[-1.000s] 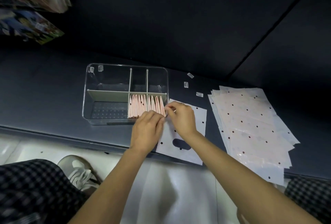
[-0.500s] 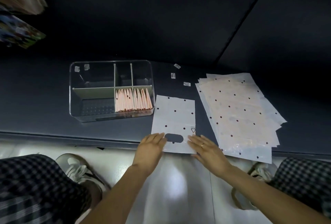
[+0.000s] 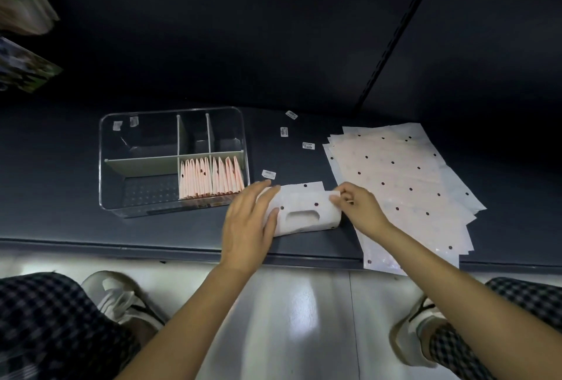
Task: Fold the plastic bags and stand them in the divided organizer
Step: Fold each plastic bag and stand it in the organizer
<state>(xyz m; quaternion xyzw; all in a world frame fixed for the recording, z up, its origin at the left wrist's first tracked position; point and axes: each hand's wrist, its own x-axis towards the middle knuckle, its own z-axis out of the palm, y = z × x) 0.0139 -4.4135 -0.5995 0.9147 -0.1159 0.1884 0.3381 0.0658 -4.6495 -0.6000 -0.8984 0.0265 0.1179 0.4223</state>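
Fingers [image 3: 342,195] pinch the half-folded bag [image 3: 304,212], left hand [image 3: 248,221] flat, between organizer [image 3: 127,209] and stack [image 3: 401,185].

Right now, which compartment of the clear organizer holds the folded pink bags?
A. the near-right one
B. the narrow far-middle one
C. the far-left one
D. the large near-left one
A: the folded pink bags stand in a row in the near-right section of the organizer, next to the bag being folded; the other sections hold no bags.
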